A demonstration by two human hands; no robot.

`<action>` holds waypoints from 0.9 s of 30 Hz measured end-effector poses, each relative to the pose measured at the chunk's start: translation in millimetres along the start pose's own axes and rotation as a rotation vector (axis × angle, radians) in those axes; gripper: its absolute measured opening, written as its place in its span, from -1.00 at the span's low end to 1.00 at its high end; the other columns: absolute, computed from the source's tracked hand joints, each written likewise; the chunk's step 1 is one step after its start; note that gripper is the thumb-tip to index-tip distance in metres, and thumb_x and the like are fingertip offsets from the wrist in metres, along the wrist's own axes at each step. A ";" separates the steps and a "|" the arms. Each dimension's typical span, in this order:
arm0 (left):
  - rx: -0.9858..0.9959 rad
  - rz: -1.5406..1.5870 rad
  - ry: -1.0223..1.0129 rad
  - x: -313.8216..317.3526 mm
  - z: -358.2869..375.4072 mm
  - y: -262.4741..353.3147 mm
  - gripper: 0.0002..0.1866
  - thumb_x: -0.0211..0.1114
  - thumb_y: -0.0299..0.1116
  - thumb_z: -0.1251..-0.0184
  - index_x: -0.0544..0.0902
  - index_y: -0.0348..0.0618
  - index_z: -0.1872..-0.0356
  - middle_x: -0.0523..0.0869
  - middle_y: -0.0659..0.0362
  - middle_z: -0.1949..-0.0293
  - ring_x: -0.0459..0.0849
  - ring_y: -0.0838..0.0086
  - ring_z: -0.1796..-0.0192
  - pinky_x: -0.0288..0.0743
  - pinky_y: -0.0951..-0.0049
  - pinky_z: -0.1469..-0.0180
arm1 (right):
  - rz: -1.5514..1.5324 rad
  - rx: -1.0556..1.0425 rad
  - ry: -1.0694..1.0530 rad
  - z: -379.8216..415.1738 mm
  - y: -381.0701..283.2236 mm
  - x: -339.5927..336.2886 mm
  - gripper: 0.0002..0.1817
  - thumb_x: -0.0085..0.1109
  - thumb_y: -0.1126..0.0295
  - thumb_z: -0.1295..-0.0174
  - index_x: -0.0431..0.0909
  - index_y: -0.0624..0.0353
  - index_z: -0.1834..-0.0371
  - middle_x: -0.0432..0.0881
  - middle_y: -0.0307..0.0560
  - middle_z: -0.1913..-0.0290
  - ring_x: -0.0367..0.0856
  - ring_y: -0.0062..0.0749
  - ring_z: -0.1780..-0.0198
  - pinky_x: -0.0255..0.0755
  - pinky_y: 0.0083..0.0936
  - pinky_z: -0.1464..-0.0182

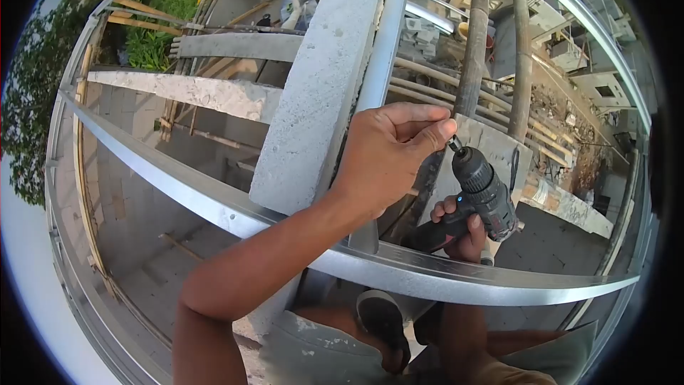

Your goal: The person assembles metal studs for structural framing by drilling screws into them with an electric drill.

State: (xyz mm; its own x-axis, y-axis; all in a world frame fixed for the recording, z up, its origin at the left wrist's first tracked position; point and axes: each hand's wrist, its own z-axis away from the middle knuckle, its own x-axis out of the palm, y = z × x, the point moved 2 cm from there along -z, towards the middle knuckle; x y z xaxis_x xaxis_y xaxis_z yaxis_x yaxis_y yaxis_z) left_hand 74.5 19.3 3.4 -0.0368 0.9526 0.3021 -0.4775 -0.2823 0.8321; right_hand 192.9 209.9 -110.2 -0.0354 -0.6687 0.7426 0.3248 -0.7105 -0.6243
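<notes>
My right hand (468,244) is wrapped around the grip of a dark cordless drill (482,187), whose chuck points up and to the left. A short bit (454,143) sticks out of the chuck. My left hand (388,157) is closed in a pinch at the bit's tip, thumb against forefinger. Whatever small piece sits between those fingertips is too hidden to name. Below both hands a long silvery metal channel (235,221) runs across, and my left forearm passes over it.
A rough concrete beam (320,64) slopes away beside an upright-running metal channel (390,43). Bamboo poles (476,36) cross to the right. Far below lies a grey floor (214,128). My shoe (383,321) rests under the near channel.
</notes>
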 end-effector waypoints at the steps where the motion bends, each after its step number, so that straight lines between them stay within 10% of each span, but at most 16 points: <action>1: -0.002 0.001 -0.005 1.1 0.0 -0.9 -0.67 0.41 -0.40 -0.34 0.64 -0.44 0.00 0.78 0.01 0.14 0.72 0.49 0.06 0.63 0.54 -0.01 | 0.002 -0.004 0.004 0.5 -0.7 0.9 -0.44 0.19 -0.03 -0.31 0.34 0.20 -0.12 0.49 -0.08 0.09 0.47 -0.24 0.00 0.38 -0.29 -0.04; 27: 0.289 -0.337 0.074 -2.1 5.6 25.4 -0.64 0.27 -0.36 -0.47 0.59 -0.39 -0.16 0.77 0.05 0.09 0.62 0.60 0.23 0.52 0.61 0.11 | -0.327 -0.024 0.101 11.3 -3.3 -6.2 -0.45 0.25 0.23 -0.27 0.37 0.30 -0.23 0.53 0.01 0.18 0.51 -0.26 0.13 0.44 -0.30 0.06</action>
State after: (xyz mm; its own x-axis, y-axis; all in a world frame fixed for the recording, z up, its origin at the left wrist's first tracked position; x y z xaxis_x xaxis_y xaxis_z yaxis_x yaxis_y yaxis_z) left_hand 67.3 9.5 26.5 0.0112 0.9994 -0.0338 -0.2090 0.0353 0.9773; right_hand 202.7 218.9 -110.1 -0.2281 -0.4224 0.8772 0.2587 -0.8949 -0.3637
